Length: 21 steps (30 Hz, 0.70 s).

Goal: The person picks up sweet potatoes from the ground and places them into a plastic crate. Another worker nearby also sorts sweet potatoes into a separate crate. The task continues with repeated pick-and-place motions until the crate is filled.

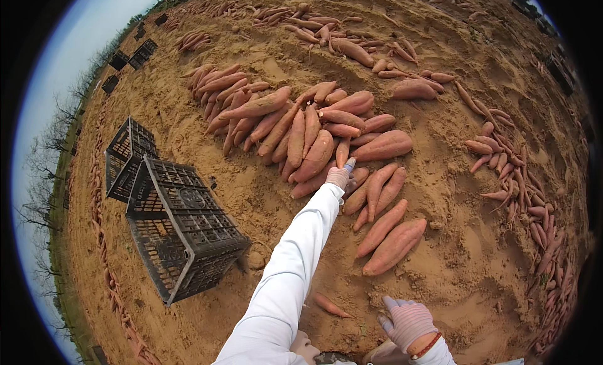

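A heap of reddish sweet potatoes lies on sandy soil before me. At the heap's near side, my left hand, in a striped glove with pale fingertips, grips the lower end of a slim sweet potato; the curled fingers are partly hidden. Just right of it, several loose sweet potatoes lie side by side, with a large one nearest me. My right hand, gloved alike, is low over the soil with fingers apart and holds nothing. A thin sweet potato rests to its left.
Two black plastic crates stand at the left, a near crate tilted beside a farther crate. More sweet potatoes form rows at the far side and along the right. Other dark crates stand in the distance.
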Tool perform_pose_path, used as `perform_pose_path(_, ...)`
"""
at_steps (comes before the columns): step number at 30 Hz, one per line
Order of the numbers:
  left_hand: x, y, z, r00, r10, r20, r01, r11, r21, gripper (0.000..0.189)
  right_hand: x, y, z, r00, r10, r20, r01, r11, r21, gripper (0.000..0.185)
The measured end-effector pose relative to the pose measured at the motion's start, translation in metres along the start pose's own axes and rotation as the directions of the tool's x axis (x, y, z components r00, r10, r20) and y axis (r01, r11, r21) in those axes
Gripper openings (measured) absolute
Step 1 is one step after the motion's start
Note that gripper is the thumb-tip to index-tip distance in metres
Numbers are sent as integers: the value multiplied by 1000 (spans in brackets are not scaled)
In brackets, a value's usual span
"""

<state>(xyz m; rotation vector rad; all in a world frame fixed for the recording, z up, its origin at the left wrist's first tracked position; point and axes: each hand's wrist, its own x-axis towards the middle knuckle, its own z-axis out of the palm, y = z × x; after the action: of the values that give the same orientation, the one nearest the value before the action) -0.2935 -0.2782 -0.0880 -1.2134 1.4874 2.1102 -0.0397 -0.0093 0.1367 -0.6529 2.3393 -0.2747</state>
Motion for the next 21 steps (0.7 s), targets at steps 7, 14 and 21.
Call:
perform_pose_path(7, 29, -9, -39, 906, -199, 374, 364, 817, -447, 27, 18, 17, 1, 980, 182, 85, -187, 980, 65, 42)
perform_pose_path(14, -89, -71, -90, 835, -101, 541, 110, 994, 16, 25, -9, 8, 9, 934, 348, -87, -339, 935, 101, 45)
perform_pose_path(21, -43, -3, -24, 650, 391, 651, -565, -325, 759, 39, -22, -15, 25, 929, 365, -61, -363, 931, 32, 48)
